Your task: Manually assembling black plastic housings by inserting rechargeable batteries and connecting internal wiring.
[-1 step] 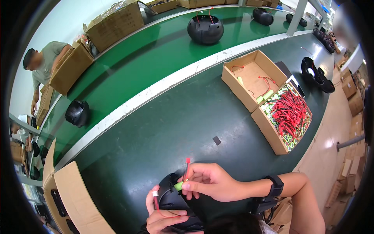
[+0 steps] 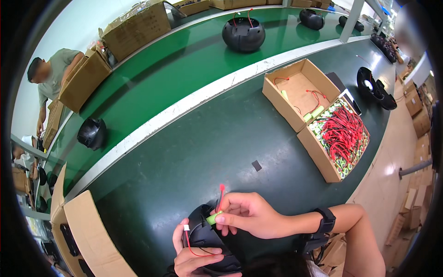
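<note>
1. Hands work at the lower edge of the picture, over the dark green table (image 2: 194, 152). The left hand (image 2: 196, 254) grasps a black rounded housing (image 2: 207, 240) from below, with the thumb lying on its top side near a thin red wire (image 2: 191, 249) that ends in a small white connector.
2. The right hand (image 2: 251, 214) pinches a small light-green battery cell (image 2: 213, 218) between thumb and fingertips, just at the upper rim of the housing. A red lead (image 2: 221, 196) rises from the cell and ends in a red tip.
3. The right wrist carries a black wristband (image 2: 325, 220).
4. Near the right side of the table stand 2 open cardboard boxes, touching each other. The nearer box (image 2: 318, 154) is full of green cells with red wires; the farther box (image 2: 281, 99) holds only a few cells and wires.
5. A small dark patch (image 2: 256, 165) lies on the table between the hands and the boxes.
6. Beyond a white strip (image 2: 198, 99) runs a lighter green conveyor belt (image 2: 157, 87), which carries more black housings, 1 at the left (image 2: 91, 133) and 1 at the top (image 2: 243, 33).
7. A person in a grey-green shirt (image 2: 53, 69) stands at the far left beside large cardboard boxes (image 2: 85, 78).
8. Another open cardboard box (image 2: 92, 235) stands at the lower left, near the left hand.
</note>
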The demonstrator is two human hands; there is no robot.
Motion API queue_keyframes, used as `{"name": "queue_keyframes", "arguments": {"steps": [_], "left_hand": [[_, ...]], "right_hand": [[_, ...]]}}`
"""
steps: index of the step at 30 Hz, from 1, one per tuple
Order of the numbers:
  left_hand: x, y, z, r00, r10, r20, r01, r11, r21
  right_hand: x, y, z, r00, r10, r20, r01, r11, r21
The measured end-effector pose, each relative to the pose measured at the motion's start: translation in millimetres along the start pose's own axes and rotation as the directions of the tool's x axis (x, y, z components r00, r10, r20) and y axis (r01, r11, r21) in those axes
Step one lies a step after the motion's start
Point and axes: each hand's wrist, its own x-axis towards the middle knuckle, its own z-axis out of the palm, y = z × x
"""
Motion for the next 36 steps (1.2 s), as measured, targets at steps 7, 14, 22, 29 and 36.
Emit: {"name": "queue_keyframes", "arguments": {"steps": [7, 14, 22, 29, 36], "left_hand": [[16, 11, -10, 0.982, -0.116, 0.152, 0.116, 0.993, 0.011], [33, 23, -15, 0.972, 0.021, 0.234, -0.026, 0.999, 0.02], [38, 15, -19, 0.96, 0.044, 0.276, -0.015, 0.994, -0.104], [42, 6, -31, 0.896, 0.035, 0.443, 0.071, 0.973, -0.221], [37, 19, -28, 0.905, 0.067, 0.421, 0.019, 0.98, -0.198]], "right_hand": [[-1, -7, -6, 0.996, 0.07, 0.053, -0.068, 0.997, -0.03], [-1, -13, -2, 0.996, 0.07, 0.05, -0.065, 0.994, -0.089], [10, -11, -39, 0.974, 0.045, 0.22, -0.002, 0.981, -0.193], [23, -10, -45, 0.855, -0.147, 0.498, 0.337, 0.886, -0.317], [19, -5, -31, 0.883, -0.233, 0.407, 0.393, 0.842, -0.37]]}}
